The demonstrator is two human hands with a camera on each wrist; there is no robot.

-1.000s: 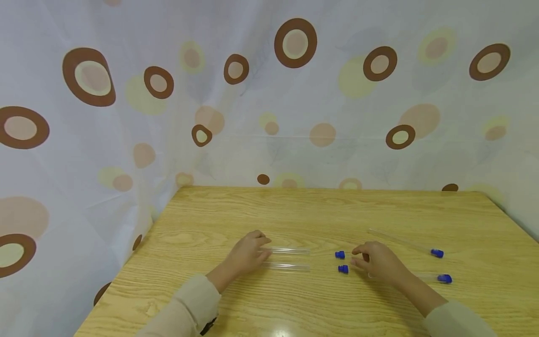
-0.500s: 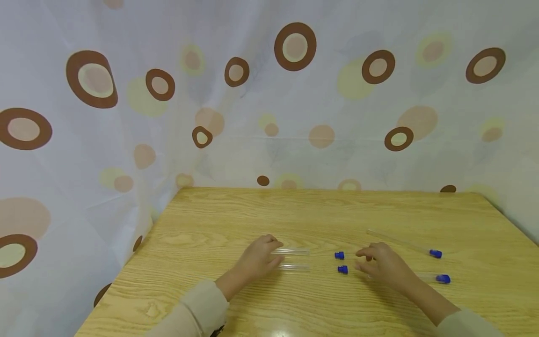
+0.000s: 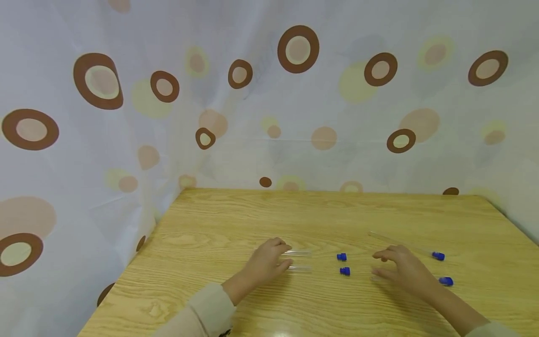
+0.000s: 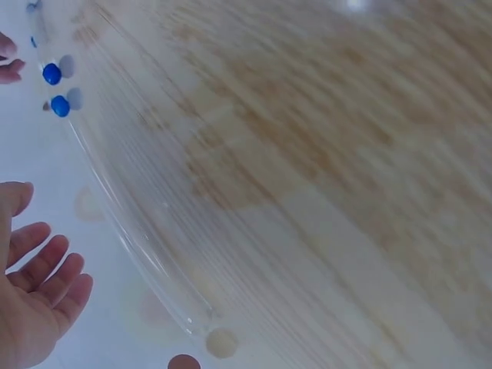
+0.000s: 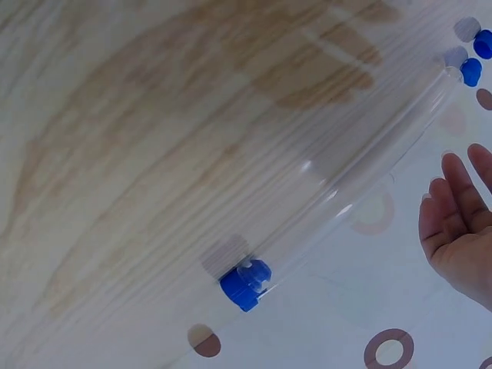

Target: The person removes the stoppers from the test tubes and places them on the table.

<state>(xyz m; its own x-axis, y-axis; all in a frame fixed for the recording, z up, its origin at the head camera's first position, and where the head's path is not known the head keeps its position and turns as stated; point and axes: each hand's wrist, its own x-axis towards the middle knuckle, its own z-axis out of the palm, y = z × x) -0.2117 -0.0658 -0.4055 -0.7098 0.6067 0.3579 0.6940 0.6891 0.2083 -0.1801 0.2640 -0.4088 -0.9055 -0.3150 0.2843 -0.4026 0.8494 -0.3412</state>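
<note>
Two clear test tubes, the rear one (image 3: pixel 300 253) and the front one (image 3: pixel 301 268), lie side by side on the table. My left hand (image 3: pixel 265 262) hovers over their left ends with loosely bent fingers, and the left wrist view shows nothing in its grasp. Two loose blue caps, one behind (image 3: pixel 342 257) and one in front (image 3: pixel 345 271), lie right of the tubes. Further right, my right hand (image 3: pixel 406 271) is over a test tube (image 5: pixel 338 196) with a blue stopper (image 5: pixel 244 284). Its fingers are relaxed and hold nothing; the hand hides part of that tube.
Behind my right hand another blue-capped test tube (image 3: pixel 383 237) lies slanted. Everything rests on a wood-grain table (image 3: pixel 236 210). A pale curtain (image 3: pixel 294 103) with brown rings hangs along the table's back and left side.
My left hand has moved right along the two uncapped tubes. My right hand has drawn back to the right, away from the loose blue caps. Tubes and caps keep their places.
</note>
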